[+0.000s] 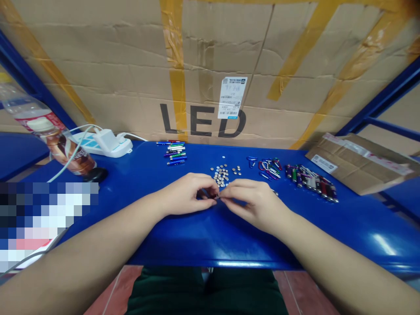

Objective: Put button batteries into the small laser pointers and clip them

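My left hand [185,194] and my right hand [254,205] meet above the blue metal table [203,240], their fingertips pinching a small dark metal piece [215,197]. Its exact form is mostly hidden by my fingers. Just beyond my hands lies a loose group of silver button cells [221,175]. Farther left is a row of slim coloured metal tubes [175,153]. To the right lie a tangle of coloured carabiners [269,169] and a cluster of mini flashlights [310,183].
A large taped cardboard carton [210,74] stands behind the table. A white power strip with a plug adapter [105,143] and a plastic drink bottle [55,140] are at back left. A flat cardboard parcel [357,164] lies at right. A blurred patch hides the lower left.
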`<action>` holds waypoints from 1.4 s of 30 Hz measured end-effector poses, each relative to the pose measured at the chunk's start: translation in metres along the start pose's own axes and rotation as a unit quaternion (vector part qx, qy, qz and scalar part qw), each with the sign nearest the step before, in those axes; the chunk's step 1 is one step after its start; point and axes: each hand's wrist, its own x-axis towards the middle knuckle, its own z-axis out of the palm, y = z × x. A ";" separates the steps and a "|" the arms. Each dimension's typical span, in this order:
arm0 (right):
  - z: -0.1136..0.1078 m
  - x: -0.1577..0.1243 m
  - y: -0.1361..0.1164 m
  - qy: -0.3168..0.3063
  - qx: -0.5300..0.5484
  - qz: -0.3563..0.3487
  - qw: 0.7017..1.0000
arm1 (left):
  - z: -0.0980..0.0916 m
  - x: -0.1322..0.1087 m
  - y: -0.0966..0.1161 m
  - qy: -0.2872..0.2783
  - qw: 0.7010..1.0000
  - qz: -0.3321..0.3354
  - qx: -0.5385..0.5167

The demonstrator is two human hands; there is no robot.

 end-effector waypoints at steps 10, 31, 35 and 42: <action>0.001 -0.006 -0.002 0.004 -0.035 -0.029 0.999 | 0.000 0.002 0.000 -0.002 1.000 -0.001 -0.003; -0.026 -0.015 0.021 0.029 -0.097 0.148 0.984 | -0.001 0.001 0.003 0.004 1.000 -0.005 0.011; -0.029 -0.022 0.039 -0.040 -0.144 0.241 0.959 | -0.002 0.000 0.005 0.004 0.999 -0.031 -0.002; -0.029 -0.009 0.042 -0.139 -0.171 0.321 0.921 | -0.002 0.000 0.003 -0.003 0.999 -0.042 -0.014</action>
